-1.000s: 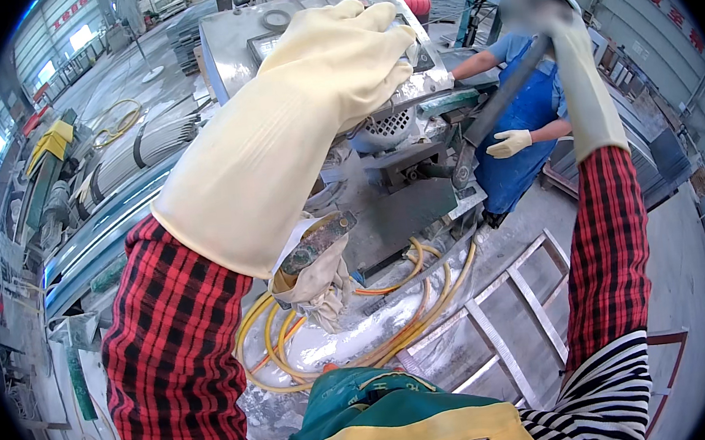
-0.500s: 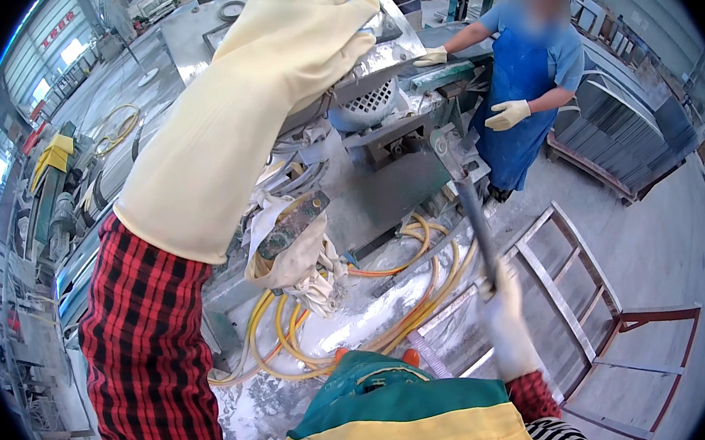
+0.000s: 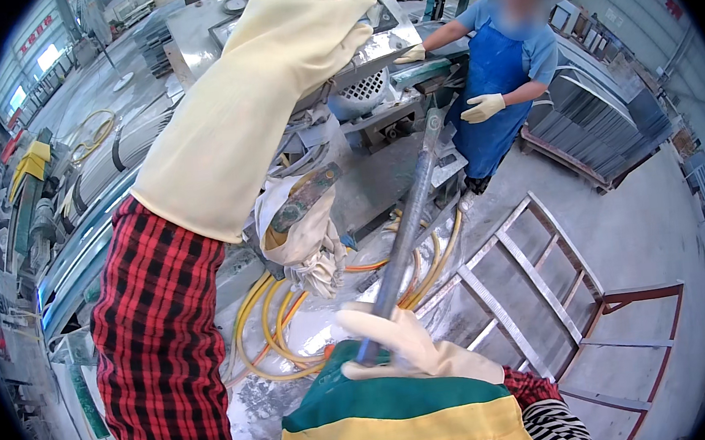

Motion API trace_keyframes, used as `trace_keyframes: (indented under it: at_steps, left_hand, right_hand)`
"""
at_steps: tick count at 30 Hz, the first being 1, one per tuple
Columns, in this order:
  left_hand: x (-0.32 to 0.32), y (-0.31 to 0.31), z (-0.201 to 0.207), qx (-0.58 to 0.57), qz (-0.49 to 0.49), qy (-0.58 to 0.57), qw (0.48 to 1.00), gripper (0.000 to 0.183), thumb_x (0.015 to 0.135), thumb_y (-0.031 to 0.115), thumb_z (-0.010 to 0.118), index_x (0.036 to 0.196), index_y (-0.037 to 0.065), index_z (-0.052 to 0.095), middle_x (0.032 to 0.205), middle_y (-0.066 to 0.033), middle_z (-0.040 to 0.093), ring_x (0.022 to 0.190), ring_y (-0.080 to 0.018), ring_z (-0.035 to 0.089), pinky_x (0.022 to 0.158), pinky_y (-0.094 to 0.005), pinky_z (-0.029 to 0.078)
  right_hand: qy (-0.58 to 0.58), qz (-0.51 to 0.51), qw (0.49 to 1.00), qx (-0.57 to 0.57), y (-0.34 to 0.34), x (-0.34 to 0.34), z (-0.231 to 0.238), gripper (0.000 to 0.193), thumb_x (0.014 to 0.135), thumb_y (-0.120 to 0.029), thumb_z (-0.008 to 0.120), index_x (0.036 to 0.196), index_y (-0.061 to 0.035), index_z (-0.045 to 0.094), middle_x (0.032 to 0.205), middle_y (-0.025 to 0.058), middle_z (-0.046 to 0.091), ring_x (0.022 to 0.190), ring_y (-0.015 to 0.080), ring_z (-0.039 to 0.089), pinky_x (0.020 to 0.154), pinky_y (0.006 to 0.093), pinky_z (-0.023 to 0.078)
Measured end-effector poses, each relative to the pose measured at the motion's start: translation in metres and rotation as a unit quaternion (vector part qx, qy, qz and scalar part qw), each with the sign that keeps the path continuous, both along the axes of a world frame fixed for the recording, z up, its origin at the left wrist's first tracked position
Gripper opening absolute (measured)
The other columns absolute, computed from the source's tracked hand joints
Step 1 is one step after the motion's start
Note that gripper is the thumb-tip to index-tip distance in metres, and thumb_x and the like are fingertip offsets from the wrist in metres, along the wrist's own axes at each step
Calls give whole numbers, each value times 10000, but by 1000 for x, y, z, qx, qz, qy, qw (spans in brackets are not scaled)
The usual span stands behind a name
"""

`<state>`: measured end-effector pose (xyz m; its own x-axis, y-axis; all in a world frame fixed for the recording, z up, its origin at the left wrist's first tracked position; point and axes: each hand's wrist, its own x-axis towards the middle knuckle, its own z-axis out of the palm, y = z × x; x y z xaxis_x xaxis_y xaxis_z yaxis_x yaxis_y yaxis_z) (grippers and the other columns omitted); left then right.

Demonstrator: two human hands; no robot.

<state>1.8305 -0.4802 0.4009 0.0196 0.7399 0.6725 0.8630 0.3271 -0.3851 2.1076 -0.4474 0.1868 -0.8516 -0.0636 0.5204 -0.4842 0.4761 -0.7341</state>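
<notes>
My left hand [image 3: 293, 39], in a long cream rubber glove, reaches up and lies over a metal panel [image 3: 195, 36] on a machine. Its fingers are stretched out, and the surface under the palm is hidden. Low in front of my apron, my gloved right hand [image 3: 419, 341] is around the lower end of a dark metal lever [image 3: 408, 223]. The lever slants up to the machine's side near a white perforated basket [image 3: 362, 96]. Below my left glove hangs a bundle of off-white cloth [image 3: 309, 250] on a machine bracket [image 3: 305, 197].
Yellow and orange hoses [image 3: 265, 322] coil on the wet floor. A metal frame [image 3: 536, 270] lies at the right. Beyond the machine stands a co-worker in a blue apron [image 3: 483, 80], one gloved hand at the machine's edge. Stacked grey slabs [image 3: 598, 124] stand behind them.
My right hand has swung the lever's lower end left and toward my body. My left hand stays over the panel while the view shifts slightly.
</notes>
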Motion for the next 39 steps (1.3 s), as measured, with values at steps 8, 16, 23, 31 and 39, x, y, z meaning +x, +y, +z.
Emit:
trace_keyframes:
  at_steps: [8,16,23,31,39]
  left_hand:
    - [-18,-6,-13,92,-31,16,995,302,932,288,643,1200,151,613,1185,-26,605,1126,-243,600,905,-416,542]
    - [-23,-2,-19,111,-90,-147,979,208,861,238,667,1022,109,691,1112,-59,670,1180,-277,596,881,-386,551]
    - [-23,3,-17,121,-53,-4,991,287,898,270,671,1143,121,646,1165,-64,646,1071,-276,623,890,-399,531]
    - [-18,31,-11,35,86,-21,995,291,952,314,596,1197,163,631,1217,-26,628,1117,-209,606,911,-374,531]
    - [-17,24,-9,7,106,-21,994,287,956,313,601,1204,170,616,1222,-20,612,1119,-215,599,919,-372,525]
  right_hand:
    - [192,-50,903,381,2,-57,76,681,695,-162,636,1368,-69,587,525,-10,478,414,134,476,371,309,324]
    - [392,-179,775,461,42,-135,238,455,751,-251,760,1176,-109,689,758,67,643,632,198,643,571,317,484]
    - [258,-305,852,337,119,-214,299,566,853,-47,667,1395,-144,540,1209,218,660,962,211,688,872,304,553]
    - [121,-496,850,128,332,-200,284,425,815,-242,746,1190,-55,680,905,74,675,790,146,658,722,285,520]
    - [44,-574,816,-42,410,-102,138,288,766,-231,666,934,2,688,791,55,628,664,148,540,600,280,418]
